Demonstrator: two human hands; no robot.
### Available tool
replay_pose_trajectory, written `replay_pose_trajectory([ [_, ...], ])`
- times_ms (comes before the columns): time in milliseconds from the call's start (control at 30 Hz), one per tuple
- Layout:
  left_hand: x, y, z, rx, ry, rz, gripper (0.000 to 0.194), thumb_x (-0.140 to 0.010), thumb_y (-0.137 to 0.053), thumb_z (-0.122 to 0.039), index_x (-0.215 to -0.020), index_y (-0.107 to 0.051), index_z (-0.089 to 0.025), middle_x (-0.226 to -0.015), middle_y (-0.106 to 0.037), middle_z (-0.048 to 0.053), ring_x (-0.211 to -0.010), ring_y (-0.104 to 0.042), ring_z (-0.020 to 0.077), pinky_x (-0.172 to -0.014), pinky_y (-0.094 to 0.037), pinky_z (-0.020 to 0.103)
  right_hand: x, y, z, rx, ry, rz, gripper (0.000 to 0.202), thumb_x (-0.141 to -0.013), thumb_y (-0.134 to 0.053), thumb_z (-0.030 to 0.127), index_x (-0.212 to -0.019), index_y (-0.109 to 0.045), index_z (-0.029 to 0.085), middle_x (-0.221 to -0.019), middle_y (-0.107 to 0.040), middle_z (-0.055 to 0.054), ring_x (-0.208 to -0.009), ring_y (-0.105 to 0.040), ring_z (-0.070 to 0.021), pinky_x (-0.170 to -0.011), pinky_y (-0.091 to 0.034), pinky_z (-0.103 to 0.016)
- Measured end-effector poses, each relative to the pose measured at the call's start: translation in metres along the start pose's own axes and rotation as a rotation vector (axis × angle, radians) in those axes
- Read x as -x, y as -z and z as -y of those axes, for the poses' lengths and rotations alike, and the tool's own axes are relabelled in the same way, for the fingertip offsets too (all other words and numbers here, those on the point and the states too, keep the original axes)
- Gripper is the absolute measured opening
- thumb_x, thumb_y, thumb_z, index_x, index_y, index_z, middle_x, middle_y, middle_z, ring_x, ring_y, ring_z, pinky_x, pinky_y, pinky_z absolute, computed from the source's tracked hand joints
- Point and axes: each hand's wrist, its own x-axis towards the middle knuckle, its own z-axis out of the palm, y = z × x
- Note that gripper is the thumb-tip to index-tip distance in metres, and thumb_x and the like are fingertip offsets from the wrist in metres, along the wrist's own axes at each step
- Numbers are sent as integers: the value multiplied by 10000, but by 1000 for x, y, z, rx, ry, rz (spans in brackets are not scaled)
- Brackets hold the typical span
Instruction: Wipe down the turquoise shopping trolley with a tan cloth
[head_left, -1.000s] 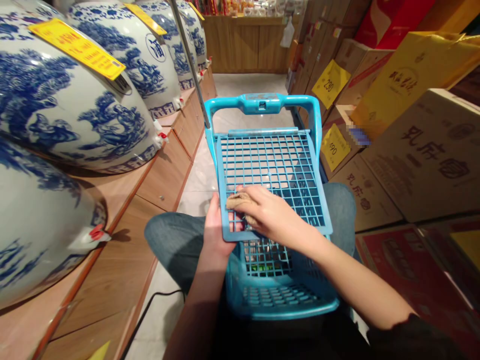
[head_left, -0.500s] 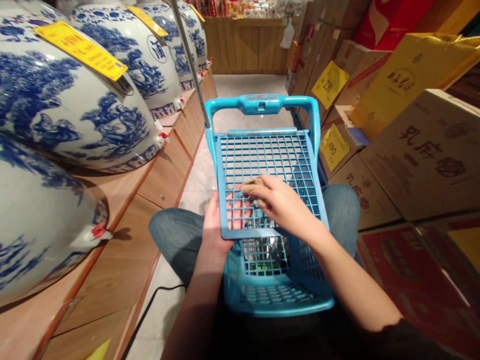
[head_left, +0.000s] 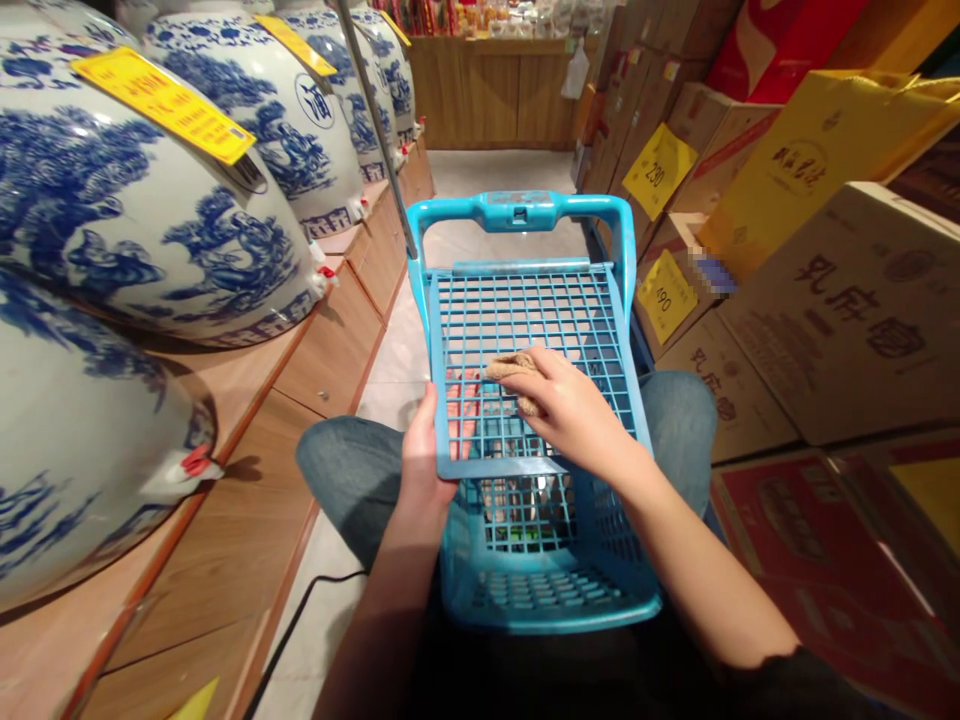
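A blue plastic shopping cart (head_left: 551,610) stands between my knees, its hinged grid flap (head_left: 540,320) lying over the upper part of the basket. My left hand (head_left: 431,450) grips the flap at its lower left edge, the thumb outside the frame and the fingers behind the mesh, seen through the holes. On the middle of the flap, my right hand (head_left: 574,405) presses a tan cloth (head_left: 511,366), bunched under closed fingers. The cart's blue handle (head_left: 519,210) rises beyond the flap. Something green (head_left: 529,535) shows through the lower mesh.
Large blue-and-white porcelain jars (head_left: 187,230) with red-handled taps line a wooden ledge (head_left: 300,350) on the left. Cardboard boxes (head_left: 862,320) and a yellow gift bag (head_left: 810,160) are stacked close on the right. A metal pole (head_left: 375,120) rises at the handle's left. A black cable (head_left: 300,610) crosses the floor.
My left hand has shifted slightly left along the flap, so fewer of its fingers show through the mesh. The cart sits a little further left. The right hand with the cloth has barely moved.
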Motion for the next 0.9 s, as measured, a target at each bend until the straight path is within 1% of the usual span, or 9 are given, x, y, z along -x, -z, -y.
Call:
replay_pose_trajectory([
  [133,-6,13,-4,-292,-252,-6,641,-962,-704,-227,-1579,-534,-198,-1284,-800,99,-972,-819,185,-824,-661,237,-5,15,-5,6,-17,83,460,-931,-560,14,-1302,-747,210,-1175,-676,-109,-1099,-647,-267,-948,-555,-431],
  [200,-15,17,-13,-438,-273,31,747,-915,-741,-212,-1614,-479,-203,-1317,-782,116,-921,-817,184,-775,-657,243,-12,25,-9,-5,13,194,487,-927,-554,0,-1316,-749,218,-1169,-681,-104,-1094,-652,-256,-945,-549,-412],
  [300,-37,16,-34,-651,-269,24,813,-958,-716,-307,-1677,-352,-198,-1040,-829,96,-694,-776,186,-641,-631,275,-23,35,-16,-31,98,349,498,-921,-546,-21,-1293,-769,223,-1157,-699,-95,-1113,-650,-246,-973,-533,-397],
  [367,-53,10,-49,-823,-285,1,758,-1025,-620,-366,-1687,-322,-148,-753,-775,35,-560,-707,189,-544,-567,261,-26,34,-20,-23,113,362,486,-923,-544,-20,-1277,-778,216,-1152,-708,-98,-1119,-646,-249,-983,-527,-402],
  [467,-68,-7,-69,-1235,-375,11,549,-1077,-488,-383,-1580,-521,-167,-548,-642,-27,-482,-650,209,-556,-549,293,-21,21,-23,26,55,260,473,-925,-561,3,-1294,-769,214,-1147,-701,-107,-1101,-637,-261,-954,-528,-413],
  [567,-69,-29,-78,-1684,-432,-12,490,-1084,-477,-472,-1454,-644,-198,-743,-777,58,-741,-786,292,-790,-619,388,-12,3,-25,69,-6,141,422,-906,-586,21,-1231,-783,205,-1157,-693,-120,-1087,-630,-276,-924,-530,-422],
  [667,-62,-45,-72,-1918,-428,-183,559,-1088,-465,-505,-1482,-618,-139,-1170,-814,209,-1159,-771,397,-999,-591,487,-6,-9,-25,83,-23,53,412,-887,-582,18,-1199,-781,201,-1192,-695,-130,-1115,-623,-287,-940,-533,-435],
  [767,-54,-50,-58,-1933,-437,-339,551,-1117,-365,-456,-1463,-635,-123,-1227,-794,247,-1202,-757,411,-1011,-586,517,-4,-14,-25,84,-6,9,454,-884,-572,15,-1242,-763,219,-1218,-698,-123,-1146,-616,-284,-960,-537,-439],
  [900,-47,-45,-45,-1884,-485,-353,561,-1124,-327,-432,-1481,-636,-130,-1173,-801,264,-1161,-772,411,-997,-584,518,1,-14,-26,79,5,-2,447,-880,-566,19,-1233,-762,211,-1234,-696,-126,-1150,-615,-284,-959,-549,-453],
])
